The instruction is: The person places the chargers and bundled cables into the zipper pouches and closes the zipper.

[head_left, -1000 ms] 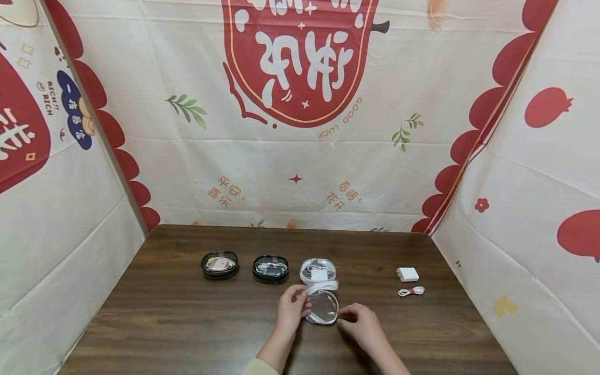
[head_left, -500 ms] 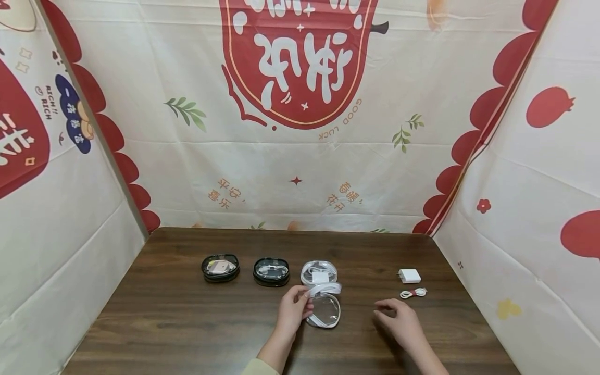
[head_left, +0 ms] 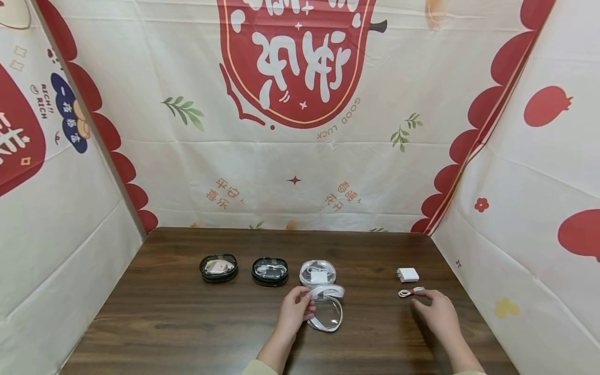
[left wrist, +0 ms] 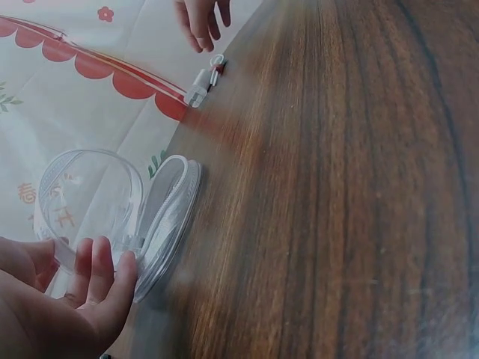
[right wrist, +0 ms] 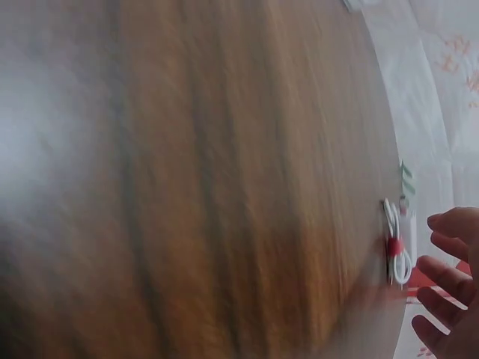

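A clear oval zip case with white trim [head_left: 326, 319] stands unzipped near the table's front, its lid raised. At its left side my left hand [head_left: 291, 311] pinches the lid's rim between thumb and fingers; the left wrist view shows the same case [left wrist: 174, 217] seen edge-on. Over on the right, my right hand [head_left: 438, 312] hovers by a coiled white cable [head_left: 405, 294] bound with a red tie. In the right wrist view its fingers [right wrist: 447, 278] are spread, with a gap to the cable [right wrist: 403, 265]. Just behind the cable lies a white charger plug [head_left: 408, 274].
Behind the unzipped case sits another white-trimmed clear case [head_left: 318, 273] with a plug and cable inside. Two black-trimmed cases stand in line to its left, a middle one [head_left: 270, 272] and a far-left one [head_left: 219, 269]. Printed cloth [head_left: 295, 156] walls the dark wooden table [head_left: 187, 323].
My right hand has left the case's right side and moved rightward to the coiled cable. My left hand keeps its grip on the case, which has shifted slightly to the right.
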`<state>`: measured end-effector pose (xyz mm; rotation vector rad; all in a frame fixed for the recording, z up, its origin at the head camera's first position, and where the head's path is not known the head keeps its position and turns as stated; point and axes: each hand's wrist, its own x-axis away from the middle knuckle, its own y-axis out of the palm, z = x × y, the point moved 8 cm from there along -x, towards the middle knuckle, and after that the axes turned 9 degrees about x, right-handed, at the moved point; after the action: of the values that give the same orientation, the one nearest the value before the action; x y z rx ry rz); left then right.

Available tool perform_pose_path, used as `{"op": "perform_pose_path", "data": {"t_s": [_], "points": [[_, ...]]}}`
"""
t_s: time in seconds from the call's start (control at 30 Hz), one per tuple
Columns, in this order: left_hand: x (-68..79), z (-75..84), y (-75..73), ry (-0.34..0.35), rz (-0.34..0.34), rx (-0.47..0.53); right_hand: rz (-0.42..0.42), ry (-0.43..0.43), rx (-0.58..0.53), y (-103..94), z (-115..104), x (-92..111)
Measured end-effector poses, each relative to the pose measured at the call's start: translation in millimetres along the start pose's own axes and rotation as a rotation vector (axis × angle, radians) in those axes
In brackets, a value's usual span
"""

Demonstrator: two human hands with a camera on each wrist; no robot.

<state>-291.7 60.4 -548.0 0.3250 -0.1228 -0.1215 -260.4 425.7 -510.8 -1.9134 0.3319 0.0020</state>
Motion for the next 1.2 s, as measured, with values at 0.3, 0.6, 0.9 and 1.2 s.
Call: {"op": "perform_pose_path", "data": {"t_s": [0.3,0.6,0.9,1.2], "points": [[0.5,1.0,-1.2,0.006,-0.006,0.003,-0.057,0.067,0.059,8.3,28,-25],[3.1,-2.5,-1.3,0.001,-0.007,-0.008,-0.131,0.097,0.102,20.9,42,-38],[2.1,-3.5,-0.2,0.008,-0.008,-0.004,-0.153,0.108,0.086,24.4,41,-42],[10.0,9.2,3.6,0.021,-0.012,0.008,-0.145,0.064,0.059,26.2,45,-41]]}}
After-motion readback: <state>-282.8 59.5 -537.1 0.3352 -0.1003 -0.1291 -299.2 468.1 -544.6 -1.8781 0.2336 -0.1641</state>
